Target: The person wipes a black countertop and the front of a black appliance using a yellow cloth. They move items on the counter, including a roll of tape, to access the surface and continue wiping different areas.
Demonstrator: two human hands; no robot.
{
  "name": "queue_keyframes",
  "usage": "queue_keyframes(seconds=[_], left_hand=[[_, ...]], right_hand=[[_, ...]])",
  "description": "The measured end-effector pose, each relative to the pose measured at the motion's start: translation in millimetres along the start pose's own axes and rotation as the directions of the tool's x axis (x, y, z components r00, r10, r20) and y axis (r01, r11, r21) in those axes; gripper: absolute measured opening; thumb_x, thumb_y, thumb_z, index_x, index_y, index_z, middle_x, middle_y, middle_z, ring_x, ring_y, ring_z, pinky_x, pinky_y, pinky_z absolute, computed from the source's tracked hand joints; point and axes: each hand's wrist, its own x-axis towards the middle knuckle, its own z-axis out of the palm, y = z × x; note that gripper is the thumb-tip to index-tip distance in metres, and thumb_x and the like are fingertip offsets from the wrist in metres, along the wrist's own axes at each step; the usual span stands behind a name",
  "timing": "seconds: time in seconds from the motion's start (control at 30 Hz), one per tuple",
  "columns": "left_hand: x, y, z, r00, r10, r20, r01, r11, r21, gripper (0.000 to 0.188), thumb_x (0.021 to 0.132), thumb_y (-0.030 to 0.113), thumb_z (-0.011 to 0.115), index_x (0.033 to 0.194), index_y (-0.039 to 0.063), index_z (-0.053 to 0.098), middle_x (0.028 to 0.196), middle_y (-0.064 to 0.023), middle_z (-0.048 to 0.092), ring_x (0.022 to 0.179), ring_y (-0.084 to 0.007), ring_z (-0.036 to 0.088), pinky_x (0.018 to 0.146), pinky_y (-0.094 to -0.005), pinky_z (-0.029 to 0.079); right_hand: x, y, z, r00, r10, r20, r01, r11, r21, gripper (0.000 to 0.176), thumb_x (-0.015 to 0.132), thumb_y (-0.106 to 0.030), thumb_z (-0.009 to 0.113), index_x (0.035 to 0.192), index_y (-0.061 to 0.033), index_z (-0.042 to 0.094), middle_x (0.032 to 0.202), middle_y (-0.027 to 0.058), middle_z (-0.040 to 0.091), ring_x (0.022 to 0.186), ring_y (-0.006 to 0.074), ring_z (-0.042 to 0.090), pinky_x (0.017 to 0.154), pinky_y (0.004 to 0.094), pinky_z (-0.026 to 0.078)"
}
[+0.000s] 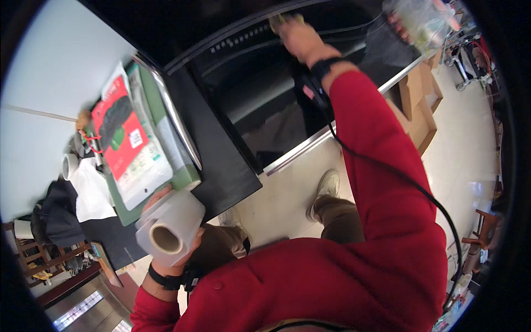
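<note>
My left hand (188, 249) grips a roll of clear plastic film (182, 211) with a cardboard core, its open end facing me. That roll is beside the near corner of a green box or folder (188, 177). My right arm is stretched far over a dark glossy panel (265, 95) with a metal edge. Up at the panel's far side, my right hand (302, 39) is blurred, its fingers closed around a small yellowish thing (286, 20). Blur and the fingers hide what that thing is. A black band with a cable sits on each wrist.
On the black counter (224, 166) lies a red and white packet (124, 137) on top of the green item. A clear plastic bag with contents (423, 25) rests at the panel's far right. Open cardboard boxes (419, 108) stand on the floor. A wooden chair (481, 230) is farther right.
</note>
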Motion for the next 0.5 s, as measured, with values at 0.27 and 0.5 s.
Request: queue_keyframes(seconds=[0.27, 0.5], left_hand=[[-3, 17, 5, 0.977, -0.172, -0.129, 0.182, 0.98, 0.076, 0.093, 0.062, 0.043, 0.09, 0.133, -0.002, 0.049, 0.118, -0.013, 0.06, 0.107, -0.022, 0.061, 0.091, -0.0333, 0.051], [-2, 13, 16, 0.966, -0.09, -0.244, 0.146, 0.964, 0.223, 0.089, 0.067, 0.045, 0.086, 0.132, -0.004, 0.05, 0.113, -0.0136, 0.062, 0.103, -0.0218, 0.062, 0.088, -0.0324, 0.051]], right_hand=[[64, -47, 27, 0.946, -0.325, 0.02, 0.315, 0.929, 0.194, 0.04, 0.088, -0.01, 0.047, 0.125, -0.0079, 0.062, 0.131, 0.0187, 0.06, 0.125, 0.0323, 0.055, 0.103, 0.0405, 0.045], [58, -146, 9, 0.773, -0.632, -0.055, 0.605, 0.709, 0.362, 0.035, 0.081, -0.014, 0.058, 0.114, -0.006, 0.068, 0.11, 0.0174, 0.069, 0.104, 0.0363, 0.065, 0.085, 0.0453, 0.054]])
